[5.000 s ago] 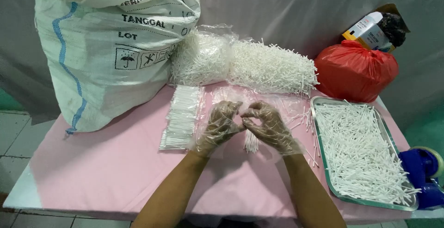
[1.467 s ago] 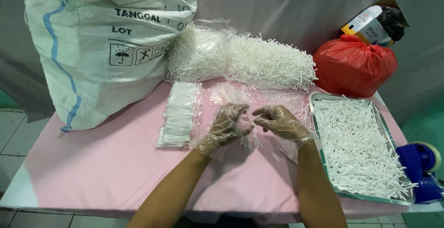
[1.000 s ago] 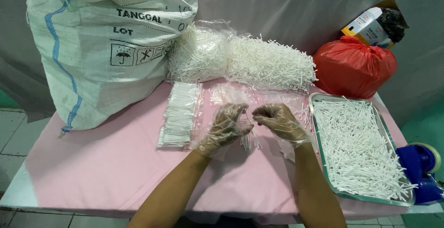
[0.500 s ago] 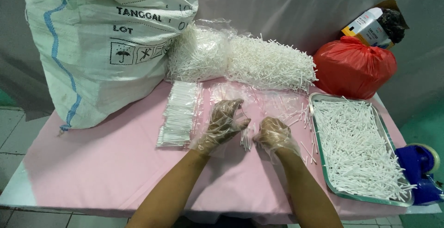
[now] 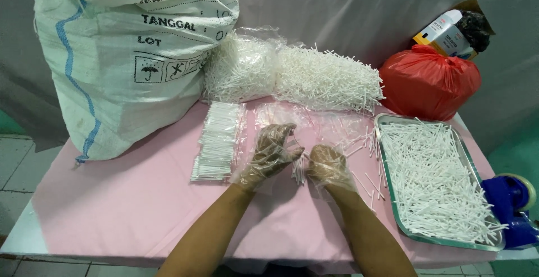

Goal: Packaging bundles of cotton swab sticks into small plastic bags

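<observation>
Left hand [image 5: 270, 152], in a clear plastic glove, pinches the top of a small bunch of thin white sticks [image 5: 298, 169] over the pink tablecloth [image 5: 112, 209]. Right hand [image 5: 328, 166], also gloved, is curled just beside the bunch; whether it grips cannot be told. Flat clear packets of sticks [image 5: 217, 139] lie left. Metal tray of loose sticks [image 5: 383, 142] lies right. White woven sack with black print [image 5: 135, 47] stands rear left; red plastic bag [image 5: 429, 83] rear right.

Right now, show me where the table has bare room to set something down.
Widest bare pink cloth: front left, between the sack, the packed sticks and the left hand. A narrower strip lies between the right hand and the tray, with stray sticks. The back, with its stick piles, is crowded.
</observation>
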